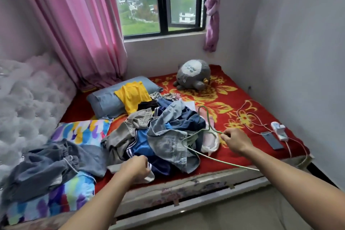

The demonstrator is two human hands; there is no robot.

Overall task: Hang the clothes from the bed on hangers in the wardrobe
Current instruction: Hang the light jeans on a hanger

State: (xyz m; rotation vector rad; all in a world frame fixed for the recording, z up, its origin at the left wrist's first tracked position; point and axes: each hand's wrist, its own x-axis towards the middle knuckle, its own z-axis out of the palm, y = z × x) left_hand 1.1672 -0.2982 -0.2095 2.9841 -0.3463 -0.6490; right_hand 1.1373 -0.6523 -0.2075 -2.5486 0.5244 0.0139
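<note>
Clothes lie heaped on the near middle of the red bed, a grey pair spread at the near left. The right hand pinches a green wire hanger over the pile; the left hand grips a white-trimmed garment edge. Tangled fabric could drag neighbours off the bed, or the hook could snag
</note>
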